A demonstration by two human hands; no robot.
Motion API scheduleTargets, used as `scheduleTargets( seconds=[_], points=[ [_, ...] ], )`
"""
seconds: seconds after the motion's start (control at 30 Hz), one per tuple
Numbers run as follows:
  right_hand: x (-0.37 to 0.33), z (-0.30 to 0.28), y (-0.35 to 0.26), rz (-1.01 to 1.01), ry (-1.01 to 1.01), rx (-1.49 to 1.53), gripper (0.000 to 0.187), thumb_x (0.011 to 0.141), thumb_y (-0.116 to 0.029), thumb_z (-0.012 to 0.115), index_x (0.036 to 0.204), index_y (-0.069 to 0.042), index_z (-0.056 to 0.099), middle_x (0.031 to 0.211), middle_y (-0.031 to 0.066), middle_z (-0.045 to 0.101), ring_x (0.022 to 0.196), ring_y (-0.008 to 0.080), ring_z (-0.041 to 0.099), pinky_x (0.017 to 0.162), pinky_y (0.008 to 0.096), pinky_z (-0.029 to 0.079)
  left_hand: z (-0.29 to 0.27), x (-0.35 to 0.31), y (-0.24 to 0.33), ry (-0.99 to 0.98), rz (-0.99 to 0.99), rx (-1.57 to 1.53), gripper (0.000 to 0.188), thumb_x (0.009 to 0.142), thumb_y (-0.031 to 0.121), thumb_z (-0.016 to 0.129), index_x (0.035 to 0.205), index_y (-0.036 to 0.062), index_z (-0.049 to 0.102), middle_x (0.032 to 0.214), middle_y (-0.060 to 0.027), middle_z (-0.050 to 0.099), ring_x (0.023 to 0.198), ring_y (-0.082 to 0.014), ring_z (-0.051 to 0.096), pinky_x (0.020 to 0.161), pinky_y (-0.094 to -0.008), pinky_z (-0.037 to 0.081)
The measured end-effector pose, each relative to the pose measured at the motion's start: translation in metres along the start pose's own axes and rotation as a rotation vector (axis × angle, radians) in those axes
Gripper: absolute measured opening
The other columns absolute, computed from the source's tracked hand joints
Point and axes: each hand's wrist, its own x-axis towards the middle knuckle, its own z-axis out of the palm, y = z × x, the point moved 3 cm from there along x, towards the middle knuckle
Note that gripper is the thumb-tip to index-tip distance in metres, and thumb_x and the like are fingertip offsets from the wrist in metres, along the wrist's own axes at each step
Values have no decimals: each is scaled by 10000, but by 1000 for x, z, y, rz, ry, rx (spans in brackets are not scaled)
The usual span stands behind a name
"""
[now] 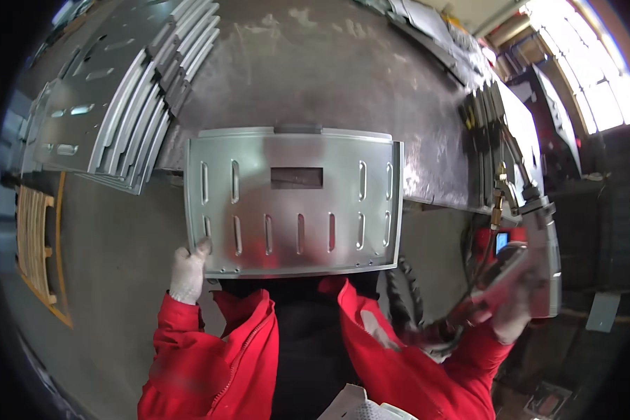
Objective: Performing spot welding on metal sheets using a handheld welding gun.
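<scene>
A flat silver sheet-metal panel (294, 199) with several slots and a rectangular cut-out lies on the grey steel workbench (315, 77), overhanging its near edge. My left hand (189, 273), in a light work glove, grips the panel's near left corner. My right hand (514, 308), also gloved, is out to the right, shut on the handle of a metal welding gun (535, 231) with brass fittings and a thick black hose (406, 294) trailing back toward my body. The gun is well away from the panel. My sleeves are red.
A stack of similar slotted panels (112, 98) leans at the bench's far left. More metal parts (490, 112) stand along the right edge. A wooden pallet (35, 245) lies on the floor at left. Bright windows (595, 77) are at upper right.
</scene>
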Motion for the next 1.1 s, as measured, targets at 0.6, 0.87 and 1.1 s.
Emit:
scheduleTargets(
  seconds=[0.6, 0.87, 1.1],
  points=[
    [28, 107, 106, 294, -316, 16, 303, 979, -73, 720, 1273, -5, 744, 1176, 88, 781, 1009, 192, 726, 882, 318, 575, -12, 14, 5, 80, 147, -188, 457, 998, 475, 812, 942, 44, 672, 862, -42, 653, 720, -110, 585, 682, -230, 492],
    [29, 106, 119, -247, -372, -441, 418, 936, -73, 769, 1334, 32, 696, 1177, 138, 777, 996, 201, 718, 890, 333, 583, -9, 14, 8, 77, 148, -192, 423, 1017, 446, 798, 986, 49, 656, 870, -51, 657, 752, -107, 610, 704, -237, 509],
    [33, 111, 122, 127, -345, -106, 435, 936, -67, 796, 1344, 37, 687, 1204, 136, 768, 1011, 209, 711, 906, 336, 581, -15, 13, 5, 75, 118, -168, 355, 1051, 409, 749, 1049, 62, 675, 870, -17, 666, 657, -110, 638, 569, -244, 515]
  ],
)
